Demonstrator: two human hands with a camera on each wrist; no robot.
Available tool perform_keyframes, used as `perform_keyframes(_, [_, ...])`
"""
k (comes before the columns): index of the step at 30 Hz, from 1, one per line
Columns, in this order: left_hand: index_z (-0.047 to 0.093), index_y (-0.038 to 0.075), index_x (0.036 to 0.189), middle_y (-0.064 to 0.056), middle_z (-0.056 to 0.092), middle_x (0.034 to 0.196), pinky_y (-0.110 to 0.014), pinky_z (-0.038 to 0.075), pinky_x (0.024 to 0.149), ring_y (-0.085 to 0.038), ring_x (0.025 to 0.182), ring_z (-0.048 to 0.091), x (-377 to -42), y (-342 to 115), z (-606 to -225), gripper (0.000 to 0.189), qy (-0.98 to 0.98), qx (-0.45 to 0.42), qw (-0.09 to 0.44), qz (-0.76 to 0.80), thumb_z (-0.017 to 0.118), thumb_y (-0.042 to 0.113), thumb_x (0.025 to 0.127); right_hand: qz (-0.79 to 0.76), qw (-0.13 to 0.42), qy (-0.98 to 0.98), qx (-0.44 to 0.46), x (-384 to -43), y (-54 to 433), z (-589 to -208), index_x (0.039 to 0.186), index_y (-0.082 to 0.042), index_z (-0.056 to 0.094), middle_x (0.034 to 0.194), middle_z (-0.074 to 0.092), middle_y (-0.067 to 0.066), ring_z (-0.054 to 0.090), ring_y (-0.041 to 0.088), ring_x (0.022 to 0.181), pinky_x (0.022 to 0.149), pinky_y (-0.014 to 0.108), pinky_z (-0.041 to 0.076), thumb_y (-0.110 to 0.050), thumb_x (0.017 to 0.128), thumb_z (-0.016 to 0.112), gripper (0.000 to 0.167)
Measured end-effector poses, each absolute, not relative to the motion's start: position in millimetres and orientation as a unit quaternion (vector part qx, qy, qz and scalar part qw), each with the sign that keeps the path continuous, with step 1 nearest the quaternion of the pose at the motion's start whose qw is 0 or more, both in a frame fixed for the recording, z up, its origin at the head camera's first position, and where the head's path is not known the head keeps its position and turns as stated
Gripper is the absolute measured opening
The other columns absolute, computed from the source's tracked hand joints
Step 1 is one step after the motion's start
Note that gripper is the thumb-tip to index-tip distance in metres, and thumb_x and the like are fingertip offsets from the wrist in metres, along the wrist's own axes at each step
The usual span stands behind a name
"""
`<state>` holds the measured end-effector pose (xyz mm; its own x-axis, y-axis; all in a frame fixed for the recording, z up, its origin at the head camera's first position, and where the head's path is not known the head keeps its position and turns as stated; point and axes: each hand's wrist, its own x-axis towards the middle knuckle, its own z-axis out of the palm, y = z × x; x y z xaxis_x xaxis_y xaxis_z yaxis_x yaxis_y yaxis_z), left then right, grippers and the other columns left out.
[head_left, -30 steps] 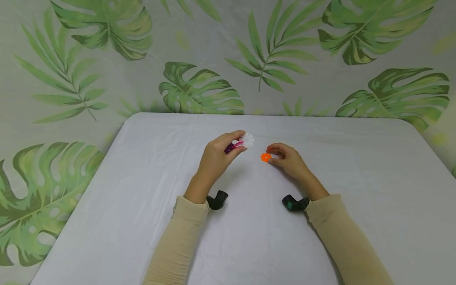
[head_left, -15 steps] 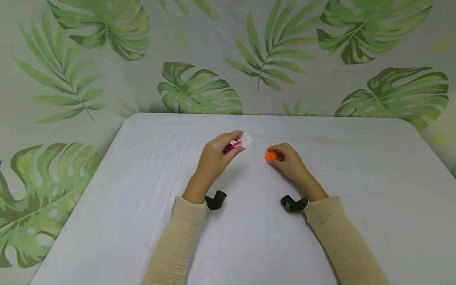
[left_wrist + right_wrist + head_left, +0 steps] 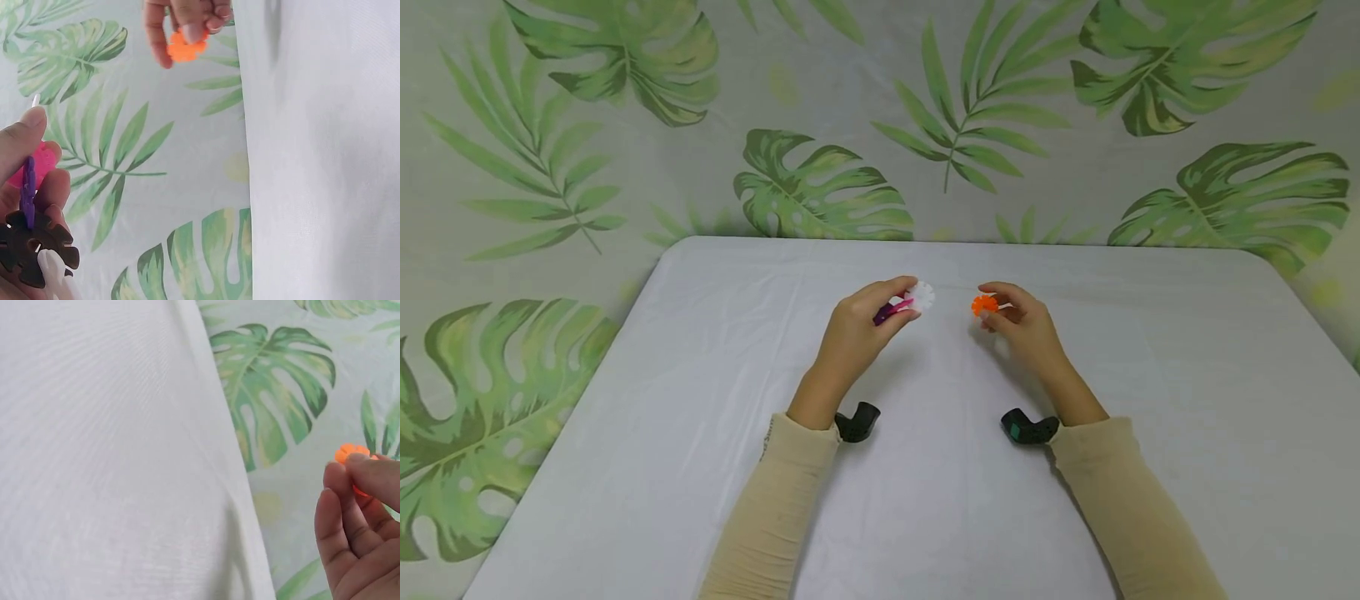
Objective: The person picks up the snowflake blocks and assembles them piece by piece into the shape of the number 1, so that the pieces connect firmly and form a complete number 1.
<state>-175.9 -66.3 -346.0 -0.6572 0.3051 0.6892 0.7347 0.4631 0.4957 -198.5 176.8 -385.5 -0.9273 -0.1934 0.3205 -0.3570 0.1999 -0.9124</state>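
Note:
My left hand [image 3: 854, 323] holds a small chain of notched plastic snowflake discs over the table. Its white disc [image 3: 924, 295] points toward the right hand. In the left wrist view a pink disc [image 3: 44, 164], a purple disc [image 3: 28, 195], a dark brown disc [image 3: 59, 240] and another white disc [image 3: 55, 270] are joined, partly hidden by the fingers and thumb. Across a short gap, my right hand [image 3: 1026, 325] pinches a single orange snowflake disc [image 3: 982, 306] between thumb and fingers. The orange disc is apart from the chain.
A white cloth covers the table [image 3: 917, 483]. Behind it hangs a leaf-print backdrop [image 3: 827, 187]. Black wrist cameras [image 3: 859, 422] are strapped at both wrists, below the beige sleeves.
My right hand has moved away and to the right with the orange disc, turning it on the way, so the gap to the chain is wider. The left hand has stayed nearly still.

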Motion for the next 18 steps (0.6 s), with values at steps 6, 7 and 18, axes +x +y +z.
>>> perform_keyframes(6, [0.062, 0.004, 0.112, -0.006, 0.064, 0.095, -0.017, 0.045, 0.079, -0.012, 0.089, 0.059, -175.3, -65.5, -345.9, 0.036, -0.818, -0.319, 0.261, -0.4, 0.07, 0.014, 0.078, 0.659, 0.078, -0.723, 0.193, -194.5, 171.8, -369.9, 0.104, 0.011, 0.047, 0.09, 0.057, 0.014, 0.06, 0.018, 0.071, 0.067, 0.022, 0.051, 0.009, 0.084, 0.056, 0.022])
perform_keyframes(7, [0.062, 0.004, 0.112, -0.006, 0.064, 0.096, -0.018, 0.045, 0.08, -0.012, 0.089, 0.059, -175.0, -65.3, -345.7, 0.036, -0.819, -0.319, 0.26, -0.399, 0.07, 0.014, 0.078, 0.664, 0.079, -0.716, 0.199, -194.7, 171.9, -369.3, 0.103, 0.01, 0.049, 0.09, 0.059, 0.013, 0.061, 0.019, 0.072, 0.068, 0.023, 0.051, 0.009, 0.084, 0.056, 0.02])
perform_keyframes(18, [0.061, 0.005, 0.113, -0.006, 0.064, 0.098, -0.017, 0.044, 0.08, -0.013, 0.09, 0.059, -171.4, -60.1, -344.3, 0.036, -0.823, -0.328, 0.242, -0.396, 0.069, 0.015, 0.079, 0.671, 0.102, -0.684, 0.266, -182.9, 162.8, -352.8, 0.104, 0.008, 0.053, 0.091, 0.06, 0.014, 0.061, 0.021, 0.074, 0.07, 0.026, 0.051, 0.009, 0.082, 0.058, 0.022])
